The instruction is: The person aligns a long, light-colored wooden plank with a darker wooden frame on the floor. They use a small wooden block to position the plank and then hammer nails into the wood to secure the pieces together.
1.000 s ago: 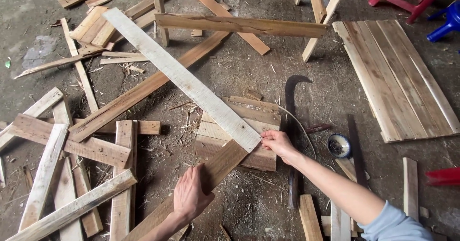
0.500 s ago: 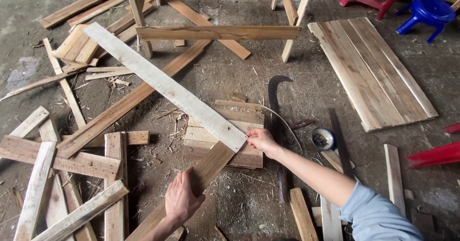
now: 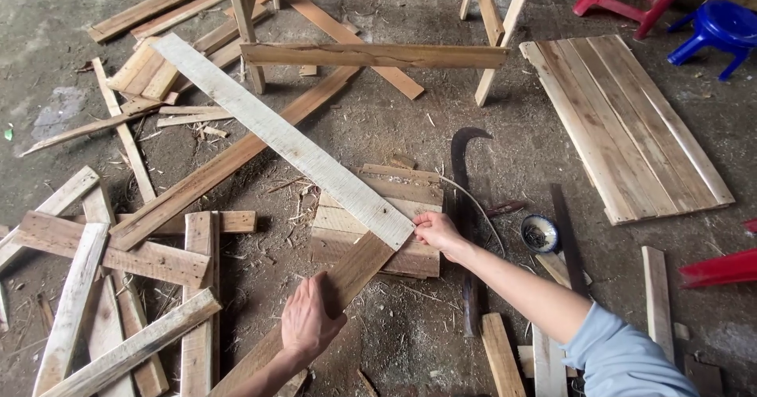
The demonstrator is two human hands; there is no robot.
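No package, label or sign shows here, only bare wood on a dusty floor. Your left hand (image 3: 309,322) lies flat, fingers together and pointing up and away from you, pressed on a brown plank (image 3: 347,275) that runs from the lower left up to the right. It is not gripping; the palm just rests on the board. Your right hand (image 3: 435,230) reaches in from the lower right, arm stretched, sleeve (image 3: 623,357) pale blue, and its fingers are closed on the near end of a pale plank (image 3: 276,133). That pale plank has its long axis on a diagonal: the far end points up and left, the near end sits over a stack of short boards (image 3: 394,223) in the middle of the floor, where it crosses the top of the brown plank. Just right of your right hand lie a curved blade (image 3: 464,156) and a small round bowl (image 3: 540,233). A slatted panel (image 3: 631,121) lies well apart at the upper right.
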